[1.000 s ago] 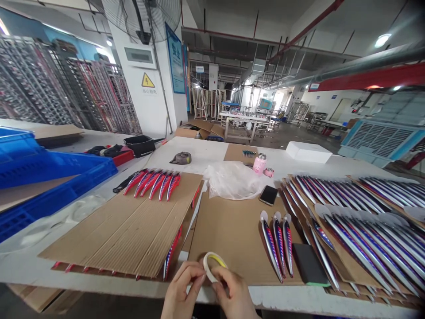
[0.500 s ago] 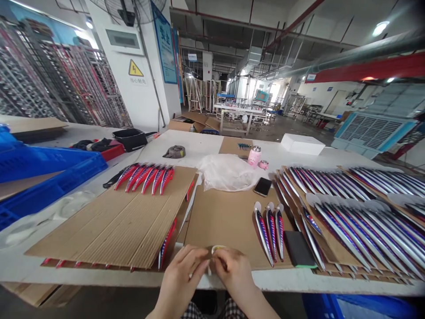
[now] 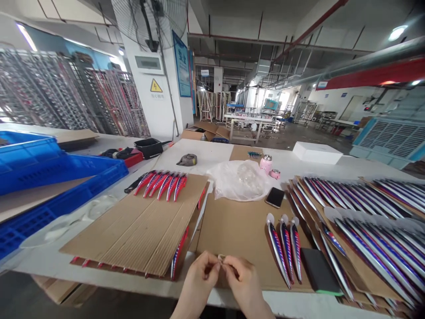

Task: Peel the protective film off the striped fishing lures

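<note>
My left hand (image 3: pixel 201 277) and my right hand (image 3: pixel 244 279) meet at the near edge of the middle cardboard sheet (image 3: pixel 229 226). Their thumbs and index fingers are pinched close together. A small pale, rounded piece (image 3: pixel 221 257) shows at the fingertips, mostly covered by the right hand; its kind is unclear. Right of my hands, three fishing lures (image 3: pixel 286 246) with clear round lips lie side by side. Beside them is a dark block (image 3: pixel 320 271) with a green underside. Red-bellied lures (image 3: pixel 162 186) rest in a row on the left cardboard stack (image 3: pixel 133 226).
Many silver lures (image 3: pixel 375 248) cover layered cardboard at the right. Beyond the middle sheet lie a phone (image 3: pixel 275 197), a plastic bag (image 3: pixel 239 179) and a pink can (image 3: pixel 266 164). Blue crates (image 3: pixel 86 177) stand at the left; a white box (image 3: pixel 317 153) sits behind.
The view has tilted up and turned left, so the table appears shifted right. My left fingers have closed into a pinch against my right fingertips, and less of the pale piece shows.
</note>
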`<state>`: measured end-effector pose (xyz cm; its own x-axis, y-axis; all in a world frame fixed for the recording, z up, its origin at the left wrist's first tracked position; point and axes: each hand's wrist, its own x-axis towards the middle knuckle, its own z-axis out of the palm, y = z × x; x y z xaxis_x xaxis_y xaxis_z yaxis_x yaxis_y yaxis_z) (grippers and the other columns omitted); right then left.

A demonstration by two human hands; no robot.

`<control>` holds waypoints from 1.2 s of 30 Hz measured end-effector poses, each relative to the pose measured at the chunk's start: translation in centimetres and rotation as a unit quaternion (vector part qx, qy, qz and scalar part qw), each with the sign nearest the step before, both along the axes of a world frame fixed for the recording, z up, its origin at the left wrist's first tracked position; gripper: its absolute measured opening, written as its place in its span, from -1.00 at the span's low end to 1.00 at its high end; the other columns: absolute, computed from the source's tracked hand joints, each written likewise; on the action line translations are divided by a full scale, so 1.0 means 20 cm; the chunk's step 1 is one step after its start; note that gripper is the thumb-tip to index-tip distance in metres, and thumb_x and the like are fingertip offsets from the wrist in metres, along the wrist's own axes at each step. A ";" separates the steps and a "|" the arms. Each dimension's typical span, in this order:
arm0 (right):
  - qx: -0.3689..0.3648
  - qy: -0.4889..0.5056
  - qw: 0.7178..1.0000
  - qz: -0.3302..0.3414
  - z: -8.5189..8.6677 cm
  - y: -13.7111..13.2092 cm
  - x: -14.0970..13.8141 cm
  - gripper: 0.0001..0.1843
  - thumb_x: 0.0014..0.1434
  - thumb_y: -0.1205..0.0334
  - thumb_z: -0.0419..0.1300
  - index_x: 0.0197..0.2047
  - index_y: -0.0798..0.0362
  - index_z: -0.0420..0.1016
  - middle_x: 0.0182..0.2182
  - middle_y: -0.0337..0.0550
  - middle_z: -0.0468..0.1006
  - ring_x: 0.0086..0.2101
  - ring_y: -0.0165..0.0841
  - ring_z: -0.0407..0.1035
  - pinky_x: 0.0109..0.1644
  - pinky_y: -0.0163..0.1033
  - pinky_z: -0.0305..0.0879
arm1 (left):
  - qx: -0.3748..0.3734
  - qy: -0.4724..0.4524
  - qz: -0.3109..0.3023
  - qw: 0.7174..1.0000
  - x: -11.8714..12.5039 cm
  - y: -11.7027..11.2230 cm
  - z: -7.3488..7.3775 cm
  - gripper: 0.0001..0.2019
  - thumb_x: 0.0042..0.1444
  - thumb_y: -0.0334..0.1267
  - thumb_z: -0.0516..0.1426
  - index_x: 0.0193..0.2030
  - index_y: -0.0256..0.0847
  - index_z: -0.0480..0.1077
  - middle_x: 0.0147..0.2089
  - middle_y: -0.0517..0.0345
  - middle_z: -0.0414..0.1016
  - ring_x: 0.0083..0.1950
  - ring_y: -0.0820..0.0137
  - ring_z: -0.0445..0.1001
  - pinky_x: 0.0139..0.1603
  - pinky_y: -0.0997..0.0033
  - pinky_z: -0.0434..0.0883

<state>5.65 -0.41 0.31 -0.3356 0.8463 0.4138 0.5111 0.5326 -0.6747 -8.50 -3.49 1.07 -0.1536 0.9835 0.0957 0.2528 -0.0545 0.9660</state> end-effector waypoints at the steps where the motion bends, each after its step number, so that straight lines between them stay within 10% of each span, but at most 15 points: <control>1: 0.003 0.011 1.000 0.002 0.01 0.01 -0.02 -0.75 0.18 0.30 0.03 -0.50 0.00 0.41 -0.60 -0.29 0.47 -0.55 -0.41 0.37 -0.44 -0.40 0.16 | -0.012 -0.042 0.000 0.999 0.00 0.00 -0.01 -0.78 0.11 -0.18 0.05 -0.52 -0.17 0.23 -0.53 0.23 0.26 -0.46 0.40 0.28 -0.39 0.44 0.27; 7: 0.016 0.046 0.998 0.031 0.08 0.05 -0.12 -0.77 0.14 0.33 0.04 -0.52 0.01 0.40 -0.59 -0.30 0.48 -0.54 -0.45 0.37 -0.42 -0.44 0.19 | -0.036 -0.177 -0.005 0.983 -0.04 0.02 -0.03 -0.68 0.17 0.04 -0.04 -0.44 -0.15 0.13 -0.49 0.23 0.26 -0.45 0.40 0.34 -0.32 0.34 0.39; 20: -0.022 0.010 0.999 0.037 0.03 0.11 -0.08 -0.81 0.12 0.37 0.08 -0.45 -0.01 0.46 -0.48 -0.25 0.58 -0.43 -0.37 0.45 -0.31 -0.37 0.21 | 0.027 -0.005 0.015 1.000 -0.14 0.07 0.07 -0.94 -0.05 -0.32 0.24 -0.50 -0.11 0.53 -0.40 0.17 0.49 -0.28 0.35 0.37 -0.17 0.46 0.22; 29: -0.042 0.041 0.998 -0.002 0.09 0.07 -0.04 -0.75 0.14 0.33 0.06 -0.55 0.02 0.40 -0.62 -0.31 0.46 -0.57 -0.45 0.34 -0.45 -0.42 0.18 | -0.062 -0.258 0.073 0.961 -0.08 0.08 0.02 -0.72 -0.03 -0.05 0.23 -0.51 -0.20 0.34 -0.47 0.19 0.40 -0.36 0.36 0.46 -0.27 0.36 0.45; 36: -0.050 0.006 0.998 0.044 -0.05 0.18 -0.13 -0.65 0.20 0.35 0.03 0.02 0.01 0.46 -0.22 -0.08 0.62 -0.24 -0.24 0.49 -0.10 -0.23 0.35 | -0.082 -0.285 0.123 0.947 -0.36 0.15 0.06 -0.54 -0.24 0.06 0.36 -0.30 -0.23 0.44 -0.30 0.07 0.52 -0.25 0.33 0.53 -0.19 0.35 0.49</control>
